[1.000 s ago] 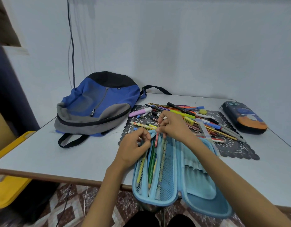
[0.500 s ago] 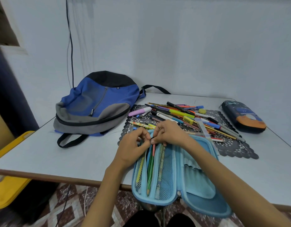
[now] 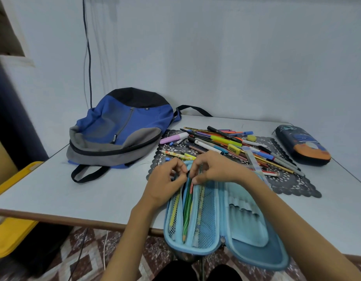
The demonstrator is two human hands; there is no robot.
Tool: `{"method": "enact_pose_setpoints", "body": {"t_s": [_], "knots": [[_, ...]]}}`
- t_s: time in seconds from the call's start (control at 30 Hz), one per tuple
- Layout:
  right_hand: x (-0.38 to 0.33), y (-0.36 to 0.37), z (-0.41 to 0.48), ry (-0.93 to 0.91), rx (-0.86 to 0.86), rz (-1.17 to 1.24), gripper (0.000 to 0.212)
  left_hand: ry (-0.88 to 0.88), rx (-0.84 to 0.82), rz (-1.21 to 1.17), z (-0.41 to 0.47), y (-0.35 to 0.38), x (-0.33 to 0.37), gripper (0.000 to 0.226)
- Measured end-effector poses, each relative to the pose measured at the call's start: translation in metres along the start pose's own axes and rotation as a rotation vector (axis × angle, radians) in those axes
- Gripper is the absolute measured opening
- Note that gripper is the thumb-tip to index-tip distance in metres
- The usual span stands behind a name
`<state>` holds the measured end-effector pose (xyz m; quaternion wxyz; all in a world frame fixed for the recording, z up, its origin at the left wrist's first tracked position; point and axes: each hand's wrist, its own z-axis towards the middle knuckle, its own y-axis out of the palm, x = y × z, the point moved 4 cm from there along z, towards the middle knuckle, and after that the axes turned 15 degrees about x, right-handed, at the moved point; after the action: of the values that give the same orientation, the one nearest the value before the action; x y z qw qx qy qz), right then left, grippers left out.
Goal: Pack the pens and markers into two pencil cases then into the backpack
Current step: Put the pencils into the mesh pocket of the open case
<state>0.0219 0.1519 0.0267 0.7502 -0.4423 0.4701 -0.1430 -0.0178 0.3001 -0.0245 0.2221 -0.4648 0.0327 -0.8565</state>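
The 12 o'clock end of the open pencil case (image 3: 246, 226) was concealed by the left hand (image 3: 163, 183) and the right hand (image 3: 214, 169). The red pencil's (image 3: 191, 188) upper end was covered by the right hand's fingers. What the left hand pinched could not be determined. The yellow bin (image 3: 11, 234) was cut off at 9 o'clock. Lettering on the loose markers (image 3: 224, 141) was too small to be read.

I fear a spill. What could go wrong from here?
1. The open light blue fabric pencil case hangs over the white table's near edge. While the left hand pinches it and the right hand tucks in a red pencil, it might slide off.
2. The right forearm lies close to the loose pile of pens and markers and could sweep some away.
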Motion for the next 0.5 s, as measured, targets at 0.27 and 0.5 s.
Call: {"method": "enact_pose_setpoints", "body": {"t_s": [0.27, 0.5], "knots": [[-0.041, 0.020, -0.036, -0.190, -0.350, 0.169, 0.015, 0.003, -0.002, -0.014, 0.000, -0.001, -0.001, 0.007], [-0.032, 0.023, -0.030, -0.116, -0.280, 0.136, 0.015, -0.004, 0.007, -0.010, 0.000, -0.001, -0.002, 0.008]]}}
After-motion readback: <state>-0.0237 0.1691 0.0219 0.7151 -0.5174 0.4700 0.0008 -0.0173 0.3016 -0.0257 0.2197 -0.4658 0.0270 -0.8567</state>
